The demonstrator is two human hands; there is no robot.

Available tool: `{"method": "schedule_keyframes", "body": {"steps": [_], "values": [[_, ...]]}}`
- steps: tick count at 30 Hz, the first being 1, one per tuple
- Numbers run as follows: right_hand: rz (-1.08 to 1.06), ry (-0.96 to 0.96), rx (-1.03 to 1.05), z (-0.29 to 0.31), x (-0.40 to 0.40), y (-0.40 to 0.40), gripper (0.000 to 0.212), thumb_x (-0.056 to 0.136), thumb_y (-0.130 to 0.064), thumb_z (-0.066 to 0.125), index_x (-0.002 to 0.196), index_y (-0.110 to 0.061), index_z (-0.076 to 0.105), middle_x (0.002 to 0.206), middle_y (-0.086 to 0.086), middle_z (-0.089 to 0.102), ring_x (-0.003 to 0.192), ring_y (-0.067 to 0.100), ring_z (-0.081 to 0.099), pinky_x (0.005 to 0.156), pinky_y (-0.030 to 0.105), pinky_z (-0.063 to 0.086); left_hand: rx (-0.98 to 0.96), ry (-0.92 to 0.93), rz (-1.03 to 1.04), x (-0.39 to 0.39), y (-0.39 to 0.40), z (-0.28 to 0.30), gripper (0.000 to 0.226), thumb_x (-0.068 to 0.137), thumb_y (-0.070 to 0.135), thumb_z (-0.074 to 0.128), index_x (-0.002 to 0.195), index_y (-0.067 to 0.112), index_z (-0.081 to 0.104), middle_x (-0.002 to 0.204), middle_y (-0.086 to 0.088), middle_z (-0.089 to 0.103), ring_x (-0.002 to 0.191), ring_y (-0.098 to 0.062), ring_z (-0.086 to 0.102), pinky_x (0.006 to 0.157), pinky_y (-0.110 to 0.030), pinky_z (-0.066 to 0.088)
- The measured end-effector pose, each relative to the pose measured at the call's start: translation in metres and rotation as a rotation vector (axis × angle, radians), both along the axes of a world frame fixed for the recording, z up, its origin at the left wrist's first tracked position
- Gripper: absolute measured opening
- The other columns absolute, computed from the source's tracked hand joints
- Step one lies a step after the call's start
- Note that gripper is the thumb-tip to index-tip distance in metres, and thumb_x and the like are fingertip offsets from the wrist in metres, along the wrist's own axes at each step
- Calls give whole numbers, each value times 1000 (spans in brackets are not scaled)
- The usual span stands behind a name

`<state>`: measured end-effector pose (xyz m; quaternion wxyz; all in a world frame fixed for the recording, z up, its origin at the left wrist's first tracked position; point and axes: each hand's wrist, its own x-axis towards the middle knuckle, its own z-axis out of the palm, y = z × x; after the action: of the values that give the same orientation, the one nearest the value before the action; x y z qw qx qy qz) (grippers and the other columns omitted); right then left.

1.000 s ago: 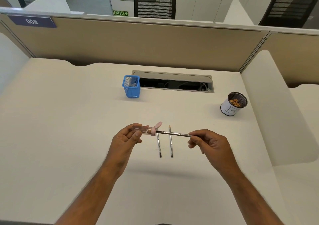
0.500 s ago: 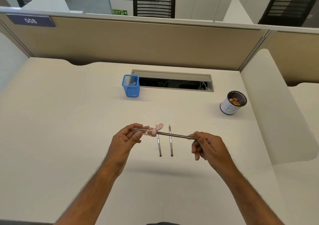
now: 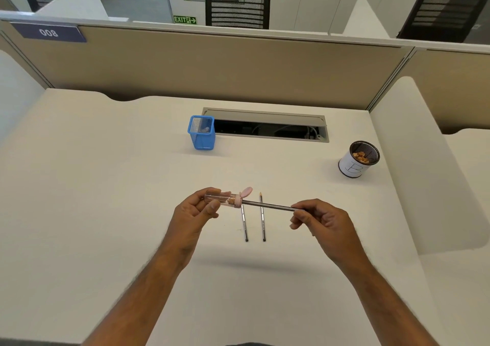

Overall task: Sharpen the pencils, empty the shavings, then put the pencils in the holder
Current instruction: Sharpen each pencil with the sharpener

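Note:
My left hand (image 3: 195, 214) grips a clear tube sharpener (image 3: 225, 198) with a pink cap, its lid flipped up and a few shavings inside. A dark striped pencil (image 3: 270, 206) is stuck into the sharpener's pink end, and my right hand (image 3: 322, 219) pinches its far end. Both hands hover above the desk. Two more pencils (image 3: 254, 219) lie side by side on the desk (image 3: 106, 200) just beneath, tips pointing away from me. A blue mesh holder (image 3: 202, 133) stands further back, left of centre.
A white cup marked "B" (image 3: 358, 160) with shavings inside stands at the right. An open cable trough (image 3: 267, 128) runs along the back of the desk, right of the blue holder. Beige partition walls close off the back and right side.
My right hand has shifted its fingers on the pencil's end, turning the pencil in the sharpener. My left hand and the sharpener have stayed nearly still.

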<state>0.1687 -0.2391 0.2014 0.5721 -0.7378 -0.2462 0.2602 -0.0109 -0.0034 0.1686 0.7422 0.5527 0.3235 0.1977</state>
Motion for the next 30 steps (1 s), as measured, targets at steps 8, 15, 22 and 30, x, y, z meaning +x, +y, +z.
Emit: {"method": "schedule_keyframes", "body": {"steps": [8, 15, 22, 30], "values": [[41, -36, -93, -7, 7, 0, 29, 108, -16, 57, 83, -12, 71, 58, 11, 66, 56, 22, 64, 73, 31, 51, 7, 23, -9, -3, -8, -4, 39, 87, 27, 73, 124, 15, 71, 121, -3, 81, 102, -13, 70, 89, -32, 54], [38, 86, -143, -13, 6, 5, 45, 110, -31, 51, 83, -2, 73, 54, 1, 59, 45, 22, 49, 55, 25, 43, 27, 39, -33, -4, -2, -7, 39, 89, 28, 73, 125, 14, 71, 122, -6, 81, 105, -16, 70, 92, -35, 52], [39, 126, -9, -9, 7, 5, 23, 96, -6, 72, 118, -16, 72, 85, 14, 67, 68, 16, 68, 69, 18, 52, 29, 29, -17, 2, -8, -3, 37, 88, 28, 74, 122, 16, 73, 118, -4, 82, 101, -14, 69, 90, -33, 53], [-51, 44, -6, -8, 3, 2, 13, 90, -1, 78, 96, -12, 80, 80, 5, 80, 76, 16, 77, 64, 18, 53, 6, 26, 7, 3, -9, -2, 33, 89, 27, 73, 120, 19, 73, 117, -2, 82, 97, -10, 70, 90, -34, 52]]}}
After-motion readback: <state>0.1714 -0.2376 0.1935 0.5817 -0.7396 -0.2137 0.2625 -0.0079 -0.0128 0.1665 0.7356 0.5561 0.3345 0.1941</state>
